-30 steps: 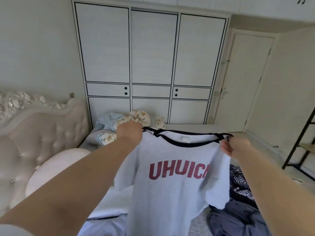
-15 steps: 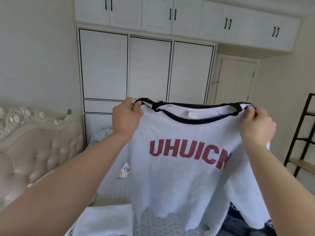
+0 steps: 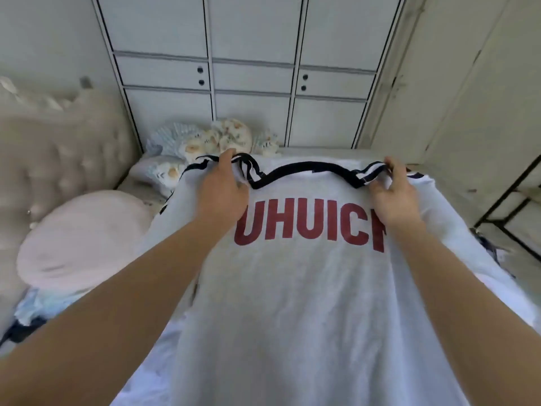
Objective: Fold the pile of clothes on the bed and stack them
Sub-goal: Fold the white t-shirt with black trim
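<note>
Hands frame the neckline of the white cotton T-shirt with red block letters and black collar trim (image 3: 307, 288): the left hand (image 3: 224, 189) pinches the shoulder at about ten o'clock of the print, the right hand (image 3: 393, 197) pinches the other shoulder at two o'clock, fingers of both curled onto the fabric. Its long axis runs from the collar at twelve o'clock back toward the person at six, front upward, over the bed with pale sheets (image 3: 137, 373). Neither hand looks nearer, so I judge that laying it flat comes next.
</note>
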